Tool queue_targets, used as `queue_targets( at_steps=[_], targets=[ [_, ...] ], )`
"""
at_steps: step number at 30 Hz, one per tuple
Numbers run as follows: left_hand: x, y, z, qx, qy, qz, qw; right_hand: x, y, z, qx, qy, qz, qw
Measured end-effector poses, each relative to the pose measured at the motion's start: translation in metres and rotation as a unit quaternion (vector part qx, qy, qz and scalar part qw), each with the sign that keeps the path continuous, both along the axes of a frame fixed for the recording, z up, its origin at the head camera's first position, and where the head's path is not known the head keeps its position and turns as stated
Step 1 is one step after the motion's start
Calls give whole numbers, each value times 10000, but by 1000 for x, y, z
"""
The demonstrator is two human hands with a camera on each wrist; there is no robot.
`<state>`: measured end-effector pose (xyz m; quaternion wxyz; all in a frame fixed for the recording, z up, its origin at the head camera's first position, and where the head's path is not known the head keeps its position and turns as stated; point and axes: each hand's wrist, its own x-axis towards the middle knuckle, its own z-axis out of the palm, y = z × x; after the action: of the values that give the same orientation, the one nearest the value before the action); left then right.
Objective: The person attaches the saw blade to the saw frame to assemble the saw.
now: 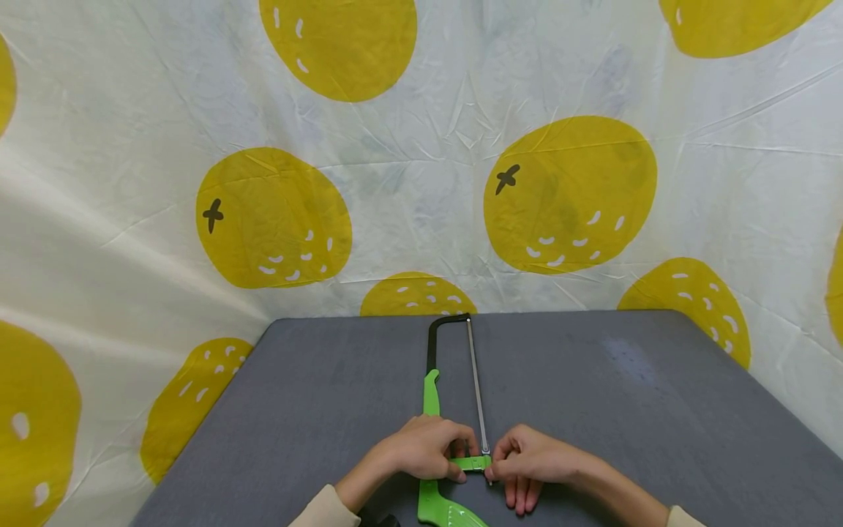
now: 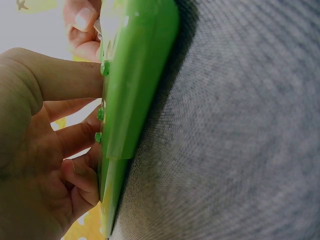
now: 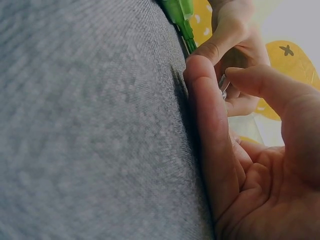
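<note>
A hacksaw [image 1: 431, 395] lies on the table with its green handle [image 1: 440, 507] toward me and its black front frame [image 1: 432, 350] pointing away. Its thin metal blade [image 1: 476, 388] runs along the right side. My left hand [image 1: 426, 448] reaches over the green body and pinches the short green crossbar [image 1: 471, 463] between thumb and fingers. At the crossbar's right end, my right hand [image 1: 536, 455] pinches the small metal fitting by the blade's near end, mostly hidden by the fingers. In the right wrist view, a bit of metal [image 3: 223, 86] shows between thumb and forefinger.
The grey table [image 1: 342, 388] reaches back to a hanging white cloth [image 1: 408, 219] printed with yellow fruit. This cloth also runs along the left and right sides. A small dark object [image 1: 388, 521] shows at the bottom edge, beside the left sleeve.
</note>
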<state>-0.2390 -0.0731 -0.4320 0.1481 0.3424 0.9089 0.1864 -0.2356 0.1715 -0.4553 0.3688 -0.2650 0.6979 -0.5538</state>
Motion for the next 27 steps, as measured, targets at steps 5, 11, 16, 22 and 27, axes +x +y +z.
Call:
queue_targets(
  at_steps=[5, 11, 16, 22, 27],
  targets=[
    [0, 0, 0, -14, -13, 5, 10000, 0, 0, 0, -20, -53, -26, 10000],
    [0, 0, 0, -14, -19, 10, 10000, 0, 0, 0, -43, -132, -5, 9999],
    [1, 0, 0, 9, -53, 19, 10000, -1, 1, 1, -34, -296, 60, 9995],
    [1, 0, 1, 10, -49, 25, 10000, -1, 2, 2, -65, -338, 105, 9994],
    [1, 0, 1, 1, -59, 38, 10000, -1, 2, 2, -103, -321, 130, 9993]
  ],
)
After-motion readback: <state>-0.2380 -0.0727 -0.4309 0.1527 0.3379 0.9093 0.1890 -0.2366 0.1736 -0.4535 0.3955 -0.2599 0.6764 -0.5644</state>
